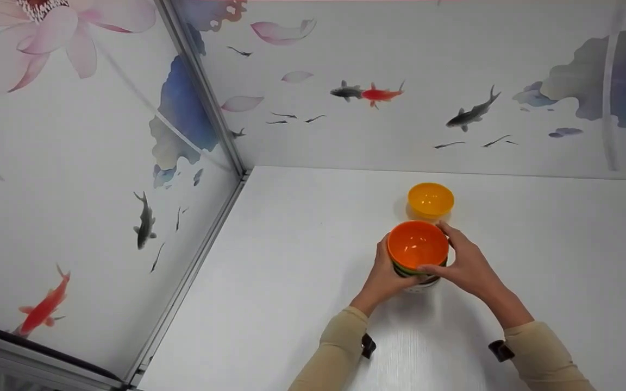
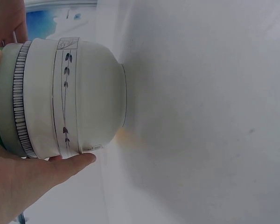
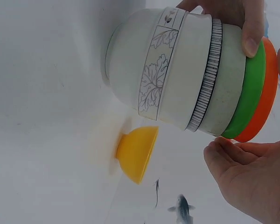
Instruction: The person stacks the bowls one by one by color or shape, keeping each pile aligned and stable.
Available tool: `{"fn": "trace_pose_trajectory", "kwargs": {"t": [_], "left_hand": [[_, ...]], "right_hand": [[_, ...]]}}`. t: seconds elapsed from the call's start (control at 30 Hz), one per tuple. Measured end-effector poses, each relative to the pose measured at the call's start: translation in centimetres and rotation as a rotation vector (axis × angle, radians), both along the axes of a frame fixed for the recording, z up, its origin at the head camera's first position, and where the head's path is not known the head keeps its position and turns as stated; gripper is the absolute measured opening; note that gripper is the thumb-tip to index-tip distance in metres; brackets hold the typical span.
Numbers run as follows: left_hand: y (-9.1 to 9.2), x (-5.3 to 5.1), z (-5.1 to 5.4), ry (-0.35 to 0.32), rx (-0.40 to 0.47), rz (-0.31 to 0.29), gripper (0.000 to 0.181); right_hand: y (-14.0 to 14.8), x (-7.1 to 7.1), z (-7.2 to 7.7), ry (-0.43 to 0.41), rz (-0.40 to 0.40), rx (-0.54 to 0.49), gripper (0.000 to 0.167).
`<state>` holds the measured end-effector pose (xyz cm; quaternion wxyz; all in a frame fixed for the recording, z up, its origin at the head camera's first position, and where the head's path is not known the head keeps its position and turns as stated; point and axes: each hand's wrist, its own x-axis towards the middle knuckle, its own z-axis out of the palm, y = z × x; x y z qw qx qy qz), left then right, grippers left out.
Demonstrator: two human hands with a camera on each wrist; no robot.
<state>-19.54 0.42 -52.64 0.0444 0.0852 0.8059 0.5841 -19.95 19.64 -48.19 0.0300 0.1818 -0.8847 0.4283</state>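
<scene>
Several nested bowls form a stack between my hands. On top is an orange bowl [image 1: 418,244], with the green bowl [image 3: 247,95] just under it. Lower down are pale bowls [image 3: 151,70], one with a leaf-patterned band and one with a black striped rim. My left hand [image 1: 386,277] grips the stack from the left, its thumb across the near side. My right hand [image 1: 468,263] curls around the orange bowl's right side, thumb at the near rim and fingers at the far side. The stack's base is close to the tabletop; whether it touches, I cannot tell.
A yellow bowl [image 1: 431,200] sits upright on the white table [image 1: 291,260], just beyond the stack. Panels printed with fish and flowers stand along the back [image 1: 373,136] and left [image 1: 90,217], joined by a metal frame post [image 1: 204,89].
</scene>
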Motion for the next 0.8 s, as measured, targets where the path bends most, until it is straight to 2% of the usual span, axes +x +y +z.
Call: {"fn": "trace_pose_trajectory", "kwargs": {"t": [0.3,0.8], "left_hand": [[-0.1,0.0,0.0,-0.01,0.007,-0.002,0.1],[-0.2,-0.1,0.1,-0.04,0.012,-0.019,0.102]], "right_hand": [[0.4,-0.6,0.2,-0.023,-0.022,0.031,0.103],[1.9,-2.5,0.8,-0.076,-0.114,0.037,0.1]]}}
